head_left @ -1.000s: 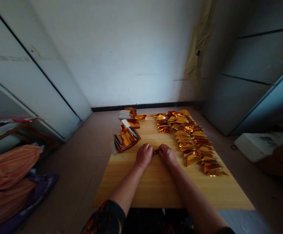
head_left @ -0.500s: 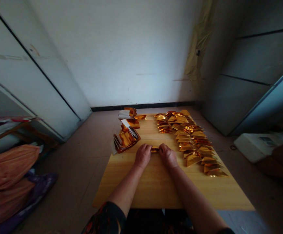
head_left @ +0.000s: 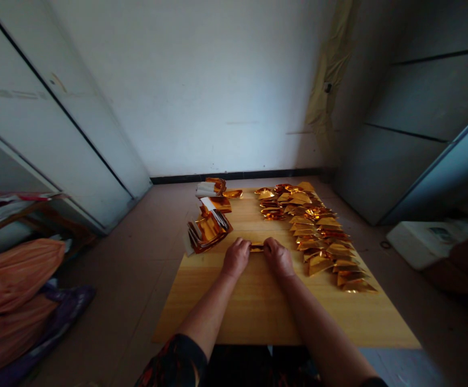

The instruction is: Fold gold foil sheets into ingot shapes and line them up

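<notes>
Well left of the left hand point(head_left: 237, 258), orange sacks point(head_left: 12, 290) and a purple bag point(head_left: 70, 301) lie below a low wooden shelf point(head_left: 52, 212); ahead, a tan cloth point(head_left: 330, 80) hangs against the white wall point(head_left: 201, 91); far beyond the right hand point(head_left: 279, 258), a white box point(head_left: 427, 244) sits on the floor point(head_left: 116, 269).

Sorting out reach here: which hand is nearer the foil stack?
Left. The left hand is close to the right of the foil stack; the right hand lies farther right, beyond the left hand.

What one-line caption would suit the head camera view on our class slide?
Left hand and right hand hold a gold foil strip on a wooden board beside rows of folded foil triangles.
</notes>
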`<state>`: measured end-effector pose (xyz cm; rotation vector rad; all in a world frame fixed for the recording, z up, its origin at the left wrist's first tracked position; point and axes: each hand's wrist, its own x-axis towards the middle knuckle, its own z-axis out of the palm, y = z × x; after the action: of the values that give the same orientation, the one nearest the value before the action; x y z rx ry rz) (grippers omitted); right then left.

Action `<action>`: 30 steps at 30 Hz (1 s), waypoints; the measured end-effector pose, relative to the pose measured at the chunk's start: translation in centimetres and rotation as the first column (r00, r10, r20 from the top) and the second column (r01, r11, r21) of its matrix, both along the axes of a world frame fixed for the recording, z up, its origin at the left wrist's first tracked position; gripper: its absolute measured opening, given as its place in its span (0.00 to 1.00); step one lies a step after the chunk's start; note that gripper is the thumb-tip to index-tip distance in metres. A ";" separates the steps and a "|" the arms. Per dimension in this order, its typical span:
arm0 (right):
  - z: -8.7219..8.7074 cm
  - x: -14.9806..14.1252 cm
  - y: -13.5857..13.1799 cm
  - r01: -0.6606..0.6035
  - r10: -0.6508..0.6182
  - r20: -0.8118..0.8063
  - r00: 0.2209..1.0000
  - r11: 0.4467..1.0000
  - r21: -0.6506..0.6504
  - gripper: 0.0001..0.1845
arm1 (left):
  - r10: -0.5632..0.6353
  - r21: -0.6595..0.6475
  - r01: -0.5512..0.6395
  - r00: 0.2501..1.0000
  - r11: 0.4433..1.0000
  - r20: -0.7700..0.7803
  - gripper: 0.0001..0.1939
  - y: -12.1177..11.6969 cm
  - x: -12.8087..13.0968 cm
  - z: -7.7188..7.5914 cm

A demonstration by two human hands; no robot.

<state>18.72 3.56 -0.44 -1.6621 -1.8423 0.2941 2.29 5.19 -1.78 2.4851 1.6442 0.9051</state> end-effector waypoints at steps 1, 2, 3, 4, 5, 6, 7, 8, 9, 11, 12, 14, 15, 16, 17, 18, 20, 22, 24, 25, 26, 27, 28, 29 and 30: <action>0.1 0.0 0.0 -0.002 0.001 -0.007 1.000 1.000 -0.011 0.09 | -0.005 -0.001 0.005 0.999 1.000 0.036 0.09 0.1 -0.1 -0.1; 0.2 0.0 0.0 -0.002 0.002 -0.011 1.000 1.000 -0.025 0.09 | -0.009 -0.002 0.009 0.997 1.000 0.073 0.09 0.2 -0.1 -0.2; 0.3 0.0 0.0 0.000 0.000 -0.010 1.000 0.999 -0.041 0.09 | -0.012 -0.003 0.013 0.994 1.000 0.108 0.10 0.3 -0.2 -0.3; 0.4 0.0 0.0 0.005 -0.006 -0.005 1.000 0.998 -0.059 0.09 | -0.016 -0.004 0.017 0.990 1.000 0.140 0.10 0.4 -0.2 -0.4; 0.5 0.0 0.0 0.014 -0.014 0.004 1.000 0.997 -0.076 0.09 | -0.020 -0.004 0.021 0.986 1.000 0.167 0.11 0.5 -0.2 -0.5; 0.6 -0.1 0.0 0.023 -0.021 0.019 1.000 0.995 -0.093 0.09 | -0.027 -0.002 0.028 0.982 1.000 0.189 0.12 0.5 -0.2 -0.5; 0.8 -0.2 -0.1 0.034 -0.030 0.038 0.999 0.994 -0.107 0.09 | -0.036 0.001 0.037 0.978 0.999 0.205 0.14 0.5 -0.3 -0.6; 0.9 -0.2 -0.1 0.045 -0.038 0.060 0.997 0.992 -0.117 0.09 | -0.048 0.004 0.048 0.975 0.999 0.218 0.15 0.5 -0.3 -0.7; 1.0 -0.3 -0.2 0.052 -0.042 0.080 0.996 0.991 -0.126 0.09 | -0.060 0.006 0.060 0.972 0.998 0.228 0.17 0.5 -0.3 -0.7; 1.1 -0.4 -0.2 0.053 -0.039 0.102 0.994 0.989 -0.138 0.09 | -0.078 0.011 0.078 0.967 0.997 0.243 0.19 0.5 -0.3 -0.7; 1.2 -0.4 -0.2 0.052 -0.037 0.101 0.994 0.988 -0.145 0.09 | -0.084 0.014 0.083 0.965 0.996 0.249 0.19 0.5 -0.3 -0.7; 1.3 -0.3 -0.2 0.048 -0.035 0.079 0.996 0.985 -0.164 0.09 | -0.093 0.022 0.091 0.962 0.996 0.258 0.18 0.5 -0.3 -0.6; 1.3 -0.3 -0.2 0.049 -0.039 0.063 0.997 0.984 -0.172 0.09 | -0.097 0.026 0.093 0.960 0.995 0.261 0.17 0.5 -0.3 -0.6; 1.3 -0.2 -0.1 0.051 -0.043 0.047 0.998 0.983 -0.178 0.09 | -0.099 0.030 0.095 0.959 0.995 0.264 0.16 0.5 -0.3 -0.6; 1.3 -0.1 -0.1 0.051 -0.046 0.032 0.998 0.982 -0.184 0.09 | -0.100 0.033 0.094 0.959 0.995 0.264 0.16 0.5 -0.3 -0.6; 1.3 -0.1 -0.1 0.052 -0.049 0.021 0.999 0.981 -0.187 0.09 | -0.098 0.034 0.092 0.960 0.995 0.261 0.15 0.5 -0.3 -0.6; 1.3 0.0 -0.1 0.057 -0.057 0.009 0.998 0.979 -0.195 0.09 | -0.093 0.036 0.087 0.963 0.996 0.254 0.14 0.5 -0.3 -0.7; 1.4 0.0 -0.1 0.063 -0.063 0.006 0.998 0.976 -0.206 0.09 | -0.090 0.039 0.083 0.965 0.996 0.248 0.14 0.5 -0.3 -0.7; 1.4 0.0 -0.1 0.069 -0.070 0.001 0.998 0.977 -0.203 0.10 | -0.080 0.038 0.073 0.965 0.997 0.248 0.14 0.5 -0.2 -0.7; 1.3 0.0 -0.1 0.072 -0.074 -0.002 0.997 0.978 -0.194 0.10 | -0.071 0.035 0.065 0.967 0.997 0.246 0.14 0.5 -0.2 -0.7; 1.2 0.0 -0.1 0.075 -0.077 -0.003 0.997 0.981 -0.179 0.10 | -0.063 0.028 0.058 0.969 0.998 0.239 0.14 0.5 -0.2 -0.7; 1.1 0.0 -0.1 0.077 -0.078 -0.004 0.997 0.984 -0.161 0.10 | -0.054 0.020 0.051 0.971 0.999 0.231 0.14 0.4 -0.1 -0.6; 1.0 0.0 -0.1 0.076 -0.078 -0.008 0.997 0.987 -0.140 0.11 | -0.046 0.011 0.044 0.974 0.999 0.223 0.13 0.4 -0.1 -0.5; 0.8 0.0 0.0 0.072 -0.075 -0.017 0.997 0.990 -0.119 0.11 | -0.037 0.002 0.037 0.975 0.999 0.218 0.13 0.3 -0.1 -0.4; 0.7 0.0 0.0 0.067 -0.070 -0.031 0.997 0.993 -0.098 0.11 | -0.028 -0.006 0.031 0.976 1.000 0.217 0.13 0.3 -0.1 -0.2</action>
<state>18.71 3.58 0.24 -1.7710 -1.7664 0.3864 2.20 5.44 -1.98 2.3010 1.5341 1.1172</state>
